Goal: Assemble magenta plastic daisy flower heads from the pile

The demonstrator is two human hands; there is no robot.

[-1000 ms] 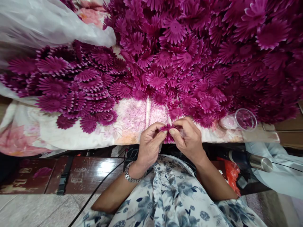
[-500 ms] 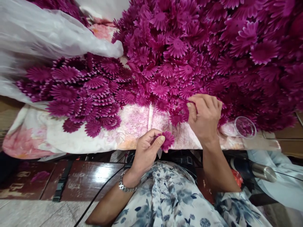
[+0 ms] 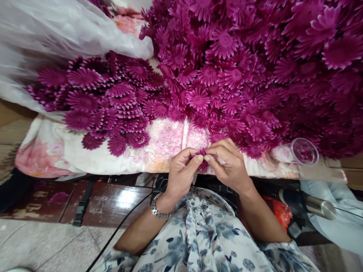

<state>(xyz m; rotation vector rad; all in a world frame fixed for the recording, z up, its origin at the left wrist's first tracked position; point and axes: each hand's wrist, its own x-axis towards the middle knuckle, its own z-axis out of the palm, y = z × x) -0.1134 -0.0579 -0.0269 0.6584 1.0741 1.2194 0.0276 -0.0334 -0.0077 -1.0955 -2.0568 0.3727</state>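
Observation:
Between my two hands, near the table's front edge, is a small magenta artificial flower (image 3: 202,164), partly covered by fingers. My left hand (image 3: 183,166) pinches it from the left with thumb and forefinger. From the right, my right hand (image 3: 228,162) closes thumb and forefinger on the same flower, fingertips nearly touching the left ones. Whether the right fingers hold a separate petal layer is hidden. Beyond the hands lies a big heap of loose magenta flower heads (image 3: 232,77). Stacked flower heads (image 3: 113,102) sit to the left on the cloth.
A floral cloth (image 3: 70,143) covers the table. A clear plastic cup (image 3: 304,152) lies on its side at the right. White plastic sheeting (image 3: 70,34) drapes the left back. Below are a dark bench (image 3: 113,206) and a metal-ended flask (image 3: 320,207).
My right hand has come from the heap's edge down and left to the flower in my left hand. The left hand stays pinched on it. The whole view has shifted slightly.

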